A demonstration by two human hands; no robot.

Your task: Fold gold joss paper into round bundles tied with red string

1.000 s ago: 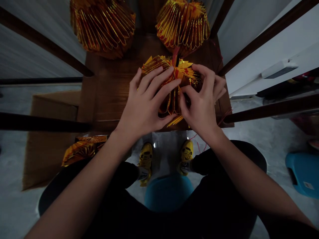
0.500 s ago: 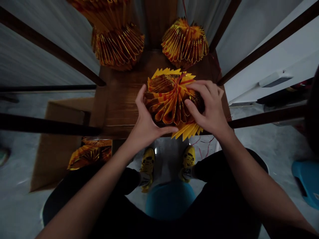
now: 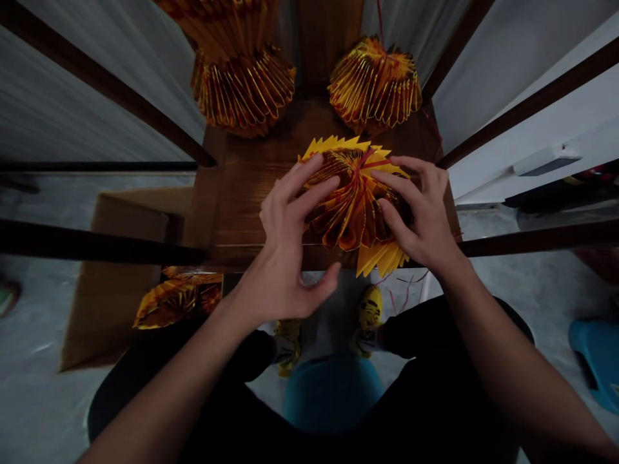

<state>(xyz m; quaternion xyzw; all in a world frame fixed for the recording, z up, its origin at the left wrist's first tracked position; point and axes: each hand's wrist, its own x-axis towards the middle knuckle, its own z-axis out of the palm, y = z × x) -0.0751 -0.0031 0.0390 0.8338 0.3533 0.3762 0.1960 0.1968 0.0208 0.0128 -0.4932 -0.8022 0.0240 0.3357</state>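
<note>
A round ornament of pleated gold-and-red paper [image 3: 345,216] lies near the front edge of the brown wooden surface, with pointed yellow paper tips at its far and near sides. Red string [image 3: 365,158] runs over its top. My right hand [image 3: 420,209] grips its right side, fingers bent over the folds and thumb against the pleats. On the left, my left hand [image 3: 290,238] is open, its fingers spread over the ornament's left side and its thumb well apart. Whether those left fingertips touch the paper, I cannot tell.
Behind stand a tall pleated paper piece [image 3: 244,90] and a smaller round one [image 3: 376,84]. Dark wooden bars [image 3: 97,90] slant along both sides. A cardboard box [image 3: 116,277] with folded paper [image 3: 167,303] is below left. Blue stools [image 3: 333,393] are on the floor.
My left hand has come off the ornament's lower left edge and lifted over its left side, fingers spreading. My right hand stays on the right side. The whole view has shifted slightly.
</note>
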